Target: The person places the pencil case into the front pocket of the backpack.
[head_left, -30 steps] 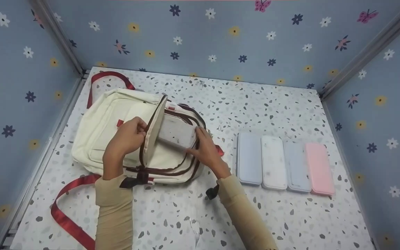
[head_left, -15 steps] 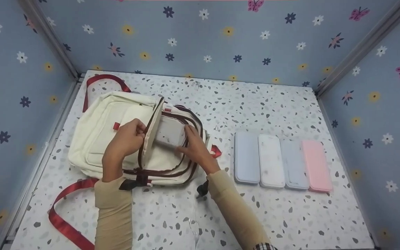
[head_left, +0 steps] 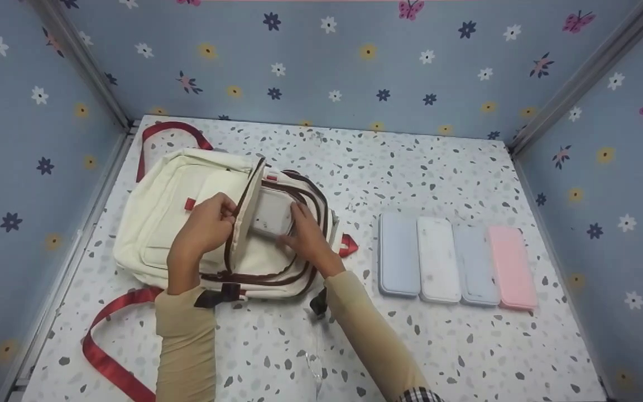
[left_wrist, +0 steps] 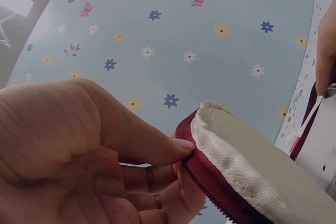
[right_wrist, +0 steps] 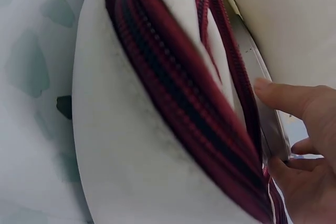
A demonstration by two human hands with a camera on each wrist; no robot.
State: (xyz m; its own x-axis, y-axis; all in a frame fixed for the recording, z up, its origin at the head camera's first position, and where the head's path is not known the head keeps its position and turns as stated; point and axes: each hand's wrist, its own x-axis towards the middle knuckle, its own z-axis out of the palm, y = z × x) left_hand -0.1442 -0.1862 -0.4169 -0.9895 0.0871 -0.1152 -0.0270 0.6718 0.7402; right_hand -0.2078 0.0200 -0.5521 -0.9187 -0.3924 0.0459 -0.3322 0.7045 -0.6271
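A cream backpack (head_left: pixel 176 223) with dark red zips lies on its back on the table, its front compartment unzipped. My left hand (head_left: pixel 203 226) pinches the zip edge of the raised flap (head_left: pixel 243 218) between thumb and fingers; the left wrist view shows the thumb on the dark red zip tape (left_wrist: pixel 202 169). My right hand (head_left: pixel 307 234) reaches into the opening and holds the outer end of a white, hard pencil case (head_left: pixel 272 212), with thumb and fingers on its sides. The case's inner end is hidden beneath the flap. In the right wrist view, the case (right_wrist: pixel 275 129) shows beside the zip.
To the right, several similar cases lie side by side: a blue one (head_left: pixel 398 254), a white one (head_left: pixel 438 259), a pale blue one (head_left: pixel 475 265) and a pink one (head_left: pixel 512 268). A red strap (head_left: pixel 112 357) loops at front left. Patterned panels (head_left: pixel 327 67) enclose the speckled table.
My right hand has moved left with the white pencil case, and less of the case shows outside the flap. My left hand keeps its hold on the flap's edge.
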